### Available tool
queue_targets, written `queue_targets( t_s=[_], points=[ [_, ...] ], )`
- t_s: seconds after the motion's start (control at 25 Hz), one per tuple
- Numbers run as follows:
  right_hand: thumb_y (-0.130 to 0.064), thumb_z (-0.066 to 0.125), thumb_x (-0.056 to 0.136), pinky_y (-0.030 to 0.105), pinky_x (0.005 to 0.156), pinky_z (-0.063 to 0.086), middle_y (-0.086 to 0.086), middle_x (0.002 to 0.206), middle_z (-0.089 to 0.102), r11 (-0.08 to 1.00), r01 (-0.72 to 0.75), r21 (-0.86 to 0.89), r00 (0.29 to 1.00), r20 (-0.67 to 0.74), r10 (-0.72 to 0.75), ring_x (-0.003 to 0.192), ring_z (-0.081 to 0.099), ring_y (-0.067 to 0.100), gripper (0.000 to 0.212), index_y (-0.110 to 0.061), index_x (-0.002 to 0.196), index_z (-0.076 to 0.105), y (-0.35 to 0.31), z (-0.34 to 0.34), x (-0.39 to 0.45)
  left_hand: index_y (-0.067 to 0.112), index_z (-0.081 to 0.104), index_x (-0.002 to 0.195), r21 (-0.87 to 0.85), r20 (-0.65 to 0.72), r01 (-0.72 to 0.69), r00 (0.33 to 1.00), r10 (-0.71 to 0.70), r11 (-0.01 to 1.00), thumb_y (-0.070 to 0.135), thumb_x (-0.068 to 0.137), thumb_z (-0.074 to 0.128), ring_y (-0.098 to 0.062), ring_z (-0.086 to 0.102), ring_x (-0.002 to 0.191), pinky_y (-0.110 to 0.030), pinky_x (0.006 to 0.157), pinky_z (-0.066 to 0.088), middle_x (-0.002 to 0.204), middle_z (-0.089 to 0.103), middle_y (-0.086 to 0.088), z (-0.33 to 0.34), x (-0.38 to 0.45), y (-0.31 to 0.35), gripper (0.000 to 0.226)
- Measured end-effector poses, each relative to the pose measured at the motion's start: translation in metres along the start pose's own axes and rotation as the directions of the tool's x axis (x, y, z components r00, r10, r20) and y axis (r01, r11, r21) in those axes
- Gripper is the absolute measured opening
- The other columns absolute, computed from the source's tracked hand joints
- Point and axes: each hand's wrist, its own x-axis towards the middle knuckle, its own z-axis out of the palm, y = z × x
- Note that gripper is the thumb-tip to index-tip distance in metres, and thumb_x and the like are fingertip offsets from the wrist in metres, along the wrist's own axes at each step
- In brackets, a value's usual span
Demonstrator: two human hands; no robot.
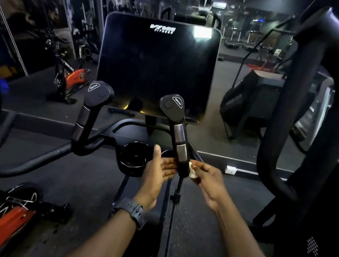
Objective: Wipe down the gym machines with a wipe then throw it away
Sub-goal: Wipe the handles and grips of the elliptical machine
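I stand at a black cardio machine with a dark console screen and two short upright handles. My right hand pinches a small crumpled white wipe against the lower right side of the right handle. My left hand, with a black watch on its wrist, is held flat with straight fingers against the left side of that same handle, thumb up. The left handle stands untouched.
A black cup holder sits just left of my left hand. A thick black moving arm of the machine rises at the right. A red and black exercise bike lies low at the left, and another stands behind it. A mirror wall is ahead.
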Motion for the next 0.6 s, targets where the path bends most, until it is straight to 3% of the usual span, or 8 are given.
queue_targets(
  t_s=[0.12,0.24,0.44,0.52,0.6],
  points=[
    [-0.003,0.060,0.093,0.043,0.091,0.054,0.021,0.104,0.071,0.999,0.045,0.005,0.999,0.018,-0.045,0.092,0.065,0.027,0.017,-0.001,0.106,0.071,-0.051,0.015,0.018,0.014,0.070,0.100,-0.013,-0.037,-0.027,0.999,0.027,1.000,0.068,0.095,0.020,-0.014,0.072,0.096,-0.028,0.086,0.054,0.095,0.077,-0.003,0.006,0.007,0.031,0.075],
    [0.001,0.056,0.093,0.034,0.080,0.057,0.015,0.097,0.073,0.979,0.105,0.174,0.991,0.059,-0.116,0.082,0.069,0.022,0.019,-0.001,0.106,0.070,-0.100,0.030,0.028,0.011,0.069,0.109,-0.022,-0.054,-0.067,0.996,0.065,0.998,0.075,0.092,0.019,-0.013,0.071,0.097,-0.029,0.089,0.054,0.101,0.076,-0.004,0.008,0.008,0.047,0.083],
    [-0.005,0.062,0.092,0.039,0.089,0.056,0.014,0.102,0.074,0.978,0.182,0.106,0.981,0.052,-0.188,0.094,0.070,0.024,0.020,-0.002,0.110,0.071,-0.121,0.044,0.030,0.022,0.070,0.099,-0.088,-0.032,-0.107,0.994,0.104,0.990,0.075,0.091,0.016,-0.011,0.071,0.097,-0.029,0.089,0.052,0.095,0.077,0.003,0.005,0.003,0.078,0.076],
    [-0.013,0.066,0.092,0.034,0.088,0.057,0.004,0.102,0.075,0.955,0.294,0.028,0.956,-0.023,-0.293,0.100,0.069,0.021,0.019,-0.011,0.108,0.073,-0.134,0.051,0.039,0.016,0.068,0.109,-0.139,-0.028,-0.101,0.995,0.098,0.985,0.075,0.092,0.016,-0.010,0.069,0.095,-0.027,0.088,0.051,0.094,0.076,0.003,0.006,0.010,0.098,0.080],
    [-0.017,0.065,0.093,0.032,0.088,0.057,-0.002,0.104,0.074,0.938,0.343,-0.046,0.938,-0.039,-0.344,0.102,0.069,0.015,0.018,-0.016,0.109,0.073,-0.130,0.047,0.037,0.004,0.056,0.130,-0.191,-0.032,-0.112,0.994,0.108,0.975,0.076,0.091,0.017,-0.014,0.063,0.108,-0.031,0.101,0.047,0.110,0.069,-0.002,0.001,0.018,0.104,0.090]
  ],
)
